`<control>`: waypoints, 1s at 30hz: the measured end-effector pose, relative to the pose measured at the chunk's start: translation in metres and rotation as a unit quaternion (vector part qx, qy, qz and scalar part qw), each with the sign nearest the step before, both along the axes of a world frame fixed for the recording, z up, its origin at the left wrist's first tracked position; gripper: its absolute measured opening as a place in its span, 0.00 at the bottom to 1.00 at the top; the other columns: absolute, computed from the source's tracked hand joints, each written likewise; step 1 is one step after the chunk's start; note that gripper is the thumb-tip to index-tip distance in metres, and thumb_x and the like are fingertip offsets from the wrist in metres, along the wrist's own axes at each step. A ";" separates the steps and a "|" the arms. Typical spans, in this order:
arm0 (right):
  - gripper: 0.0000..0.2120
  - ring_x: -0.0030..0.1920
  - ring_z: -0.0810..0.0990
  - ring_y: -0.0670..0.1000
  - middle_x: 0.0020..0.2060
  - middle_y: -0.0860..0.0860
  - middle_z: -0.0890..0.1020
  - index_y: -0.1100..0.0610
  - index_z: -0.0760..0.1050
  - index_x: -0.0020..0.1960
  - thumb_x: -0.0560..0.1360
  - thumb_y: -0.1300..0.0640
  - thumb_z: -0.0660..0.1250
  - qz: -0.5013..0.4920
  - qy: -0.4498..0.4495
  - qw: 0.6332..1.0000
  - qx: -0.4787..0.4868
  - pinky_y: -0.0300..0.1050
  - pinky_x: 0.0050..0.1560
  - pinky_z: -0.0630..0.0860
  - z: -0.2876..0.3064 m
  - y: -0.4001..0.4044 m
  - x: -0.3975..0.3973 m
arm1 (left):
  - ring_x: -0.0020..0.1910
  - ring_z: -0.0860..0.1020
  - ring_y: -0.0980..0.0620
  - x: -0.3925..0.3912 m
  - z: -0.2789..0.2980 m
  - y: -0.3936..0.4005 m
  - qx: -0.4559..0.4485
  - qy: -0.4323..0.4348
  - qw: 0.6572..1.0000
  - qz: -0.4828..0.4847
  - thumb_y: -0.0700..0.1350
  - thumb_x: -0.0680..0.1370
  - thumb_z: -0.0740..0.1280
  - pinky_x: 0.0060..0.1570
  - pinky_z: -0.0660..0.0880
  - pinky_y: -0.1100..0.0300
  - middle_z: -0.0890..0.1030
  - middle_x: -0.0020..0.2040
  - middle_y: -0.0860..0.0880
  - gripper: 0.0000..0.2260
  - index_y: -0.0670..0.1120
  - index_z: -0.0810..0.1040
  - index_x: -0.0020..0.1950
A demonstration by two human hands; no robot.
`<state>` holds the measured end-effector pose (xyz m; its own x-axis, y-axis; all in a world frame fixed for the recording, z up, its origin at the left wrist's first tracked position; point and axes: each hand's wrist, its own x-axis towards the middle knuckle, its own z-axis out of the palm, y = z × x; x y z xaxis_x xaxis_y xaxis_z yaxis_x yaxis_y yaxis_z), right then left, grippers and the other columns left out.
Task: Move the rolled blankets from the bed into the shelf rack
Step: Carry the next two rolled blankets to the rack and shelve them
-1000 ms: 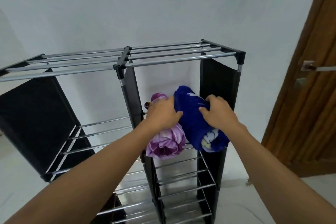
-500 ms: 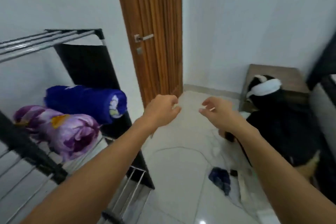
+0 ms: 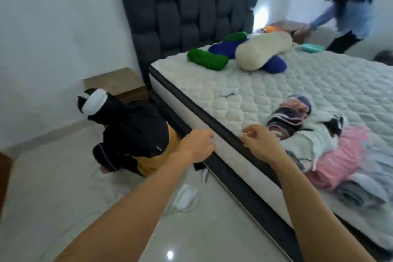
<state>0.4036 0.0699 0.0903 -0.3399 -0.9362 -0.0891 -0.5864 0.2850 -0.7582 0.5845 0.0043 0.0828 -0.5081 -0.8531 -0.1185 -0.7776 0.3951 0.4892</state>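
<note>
The bed (image 3: 244, 91) with a white quilted mattress fills the right half of the view. Near its dark headboard lie several rolled blankets: a green roll (image 3: 207, 59), a dark blue roll (image 3: 223, 49), a big cream roll (image 3: 262, 50), another blue roll (image 3: 275, 65) and a second green one (image 3: 236, 36). A dark striped roll (image 3: 287, 119) lies close to the mattress edge. My left hand (image 3: 196, 144) and my right hand (image 3: 261, 141) hover at that edge, fingers loosely curled, holding nothing. The shelf rack is out of view.
A heap of pink and white clothes (image 3: 344, 155) lies on the bed at the right. Black and yellow bags (image 3: 136, 136) sit on the floor by a wooden nightstand (image 3: 114, 81). Another person (image 3: 348, 15) bends over at the far side. Scraps lie on the tiled floor (image 3: 63, 198).
My hands let go of the blue roll on the rack beside the purple one. The view swung right, past the door, to the bed; both hands are empty.
</note>
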 end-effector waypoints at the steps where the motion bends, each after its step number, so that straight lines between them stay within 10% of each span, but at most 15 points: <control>1: 0.13 0.52 0.81 0.57 0.46 0.55 0.83 0.57 0.78 0.54 0.74 0.51 0.67 -0.034 0.000 0.999 0.005 0.46 0.52 0.74 -0.009 0.010 -0.031 | 0.51 0.80 0.44 -0.034 -0.007 -0.002 0.006 0.001 1.000 -0.028 0.50 0.79 0.62 0.52 0.78 0.49 0.82 0.51 0.45 0.14 0.43 0.78 0.59; 15: 0.16 0.47 0.78 0.53 0.51 0.56 0.82 0.59 0.75 0.59 0.75 0.52 0.65 -0.291 -0.087 0.950 0.079 0.43 0.45 0.71 -0.079 0.068 -0.251 | 0.46 0.80 0.40 -0.309 -0.071 -0.039 0.046 0.008 0.988 -0.145 0.47 0.77 0.63 0.44 0.76 0.47 0.76 0.40 0.44 0.07 0.45 0.72 0.42; 22: 0.21 0.60 0.76 0.55 0.62 0.57 0.78 0.59 0.71 0.65 0.76 0.50 0.65 -0.358 -0.071 0.927 0.087 0.42 0.53 0.68 -0.099 0.006 -0.310 | 0.62 0.74 0.44 -0.391 -0.088 -0.120 -0.060 0.053 0.991 -0.107 0.52 0.77 0.65 0.60 0.73 0.50 0.75 0.64 0.44 0.22 0.43 0.71 0.68; 30: 0.28 0.65 0.73 0.60 0.67 0.60 0.73 0.63 0.65 0.70 0.74 0.52 0.65 -0.420 -0.049 0.895 0.143 0.49 0.63 0.70 -0.118 -0.080 -0.334 | 0.66 0.73 0.41 -0.453 -0.117 -0.212 0.239 0.012 0.968 -0.076 0.67 0.64 0.72 0.62 0.72 0.53 0.72 0.70 0.42 0.47 0.42 0.63 0.74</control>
<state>0.0694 -0.0104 -0.0273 -0.8909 -0.2873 -0.3519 -0.0088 0.7853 -0.6190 0.1320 -0.2072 -0.0347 -0.6308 -0.6189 -0.4681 -0.7142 0.2272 0.6620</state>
